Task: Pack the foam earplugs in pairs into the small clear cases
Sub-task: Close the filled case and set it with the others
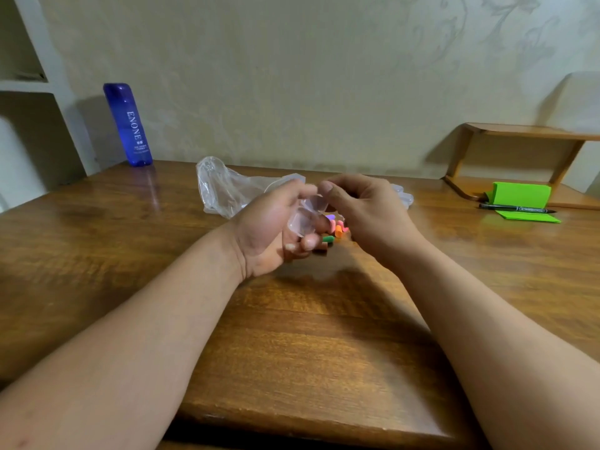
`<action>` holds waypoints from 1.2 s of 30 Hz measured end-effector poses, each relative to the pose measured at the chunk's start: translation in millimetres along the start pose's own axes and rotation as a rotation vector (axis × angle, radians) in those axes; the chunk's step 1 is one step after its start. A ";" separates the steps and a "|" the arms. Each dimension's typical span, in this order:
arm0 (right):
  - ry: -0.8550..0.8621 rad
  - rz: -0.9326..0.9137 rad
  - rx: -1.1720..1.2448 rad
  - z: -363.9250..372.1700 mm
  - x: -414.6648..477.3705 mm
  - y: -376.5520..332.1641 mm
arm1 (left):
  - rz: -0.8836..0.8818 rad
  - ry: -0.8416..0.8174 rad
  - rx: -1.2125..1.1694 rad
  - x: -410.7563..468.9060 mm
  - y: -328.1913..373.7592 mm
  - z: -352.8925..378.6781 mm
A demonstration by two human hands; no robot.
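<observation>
At the far left a blue bottle stood upright at the table's back edge, close to the wall. To its right a crumpled clear bag lay on the wood, partly hidden behind the left hand. That hand was raised just above the table with its palm turned inward, and its fingers were curled round a small clear case, gripping it from below and behind. The case looked to be hinged open, though the blur made this hard to judge. Just under and to the right of it the earplugs lay in a small heap on the table between the two hands – purple, pink, orange and green ones showed, the rest being covered by fingers. The right hand hung over the heap with its fingers curled and its thumb tip at the case's upper edge. Whether it pinched the case, an earplug or nothing could not be told. Behind its knuckles a few more clear cases sat on the table. Well off to the right, green paper and a black pen rested by a low wooden shelf
</observation>
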State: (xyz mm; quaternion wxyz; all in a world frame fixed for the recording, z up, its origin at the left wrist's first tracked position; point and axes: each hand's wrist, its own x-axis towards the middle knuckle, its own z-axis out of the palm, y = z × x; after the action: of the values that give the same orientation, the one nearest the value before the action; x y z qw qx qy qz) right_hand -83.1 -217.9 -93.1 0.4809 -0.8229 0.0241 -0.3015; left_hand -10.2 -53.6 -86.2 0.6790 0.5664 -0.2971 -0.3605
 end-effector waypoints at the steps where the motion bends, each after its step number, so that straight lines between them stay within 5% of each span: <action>1: -0.002 0.015 0.026 0.4 -0.3 0.0 | -0.007 0.043 -0.034 2.0 0.4 -2.6; 6: -0.016 0.019 -0.283 -1.4 0.5 7.1 | -0.004 0.352 -0.336 7.0 5.9 -18.6; 9: -0.153 0.012 -0.579 -4.2 0.5 8.7 | -0.015 0.413 -0.430 5.8 6.7 -22.7; 14: -0.293 0.088 -0.730 -10.2 2.8 11.9 | -0.030 0.436 -0.453 4.5 6.5 -20.7; 21: -0.292 0.119 -0.666 -9.8 0.0 11.7 | 0.005 0.373 -0.430 1.6 6.3 -17.8; 29: 0.077 -0.022 -0.262 -1.9 -4.5 -13.5 | -0.005 0.303 -0.363 3.6 4.9 -12.0; 36: -0.037 -0.149 -0.311 17.9 -11.6 -17.4 | 0.008 0.139 -0.279 4.3 2.9 -8.5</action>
State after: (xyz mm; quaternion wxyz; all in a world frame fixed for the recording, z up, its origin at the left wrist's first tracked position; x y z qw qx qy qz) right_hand -87.6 -190.8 -90.9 0.3244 -0.8924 0.0007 -0.3138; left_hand -0.4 -52.2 -84.9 0.7714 0.4891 -0.1986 -0.3555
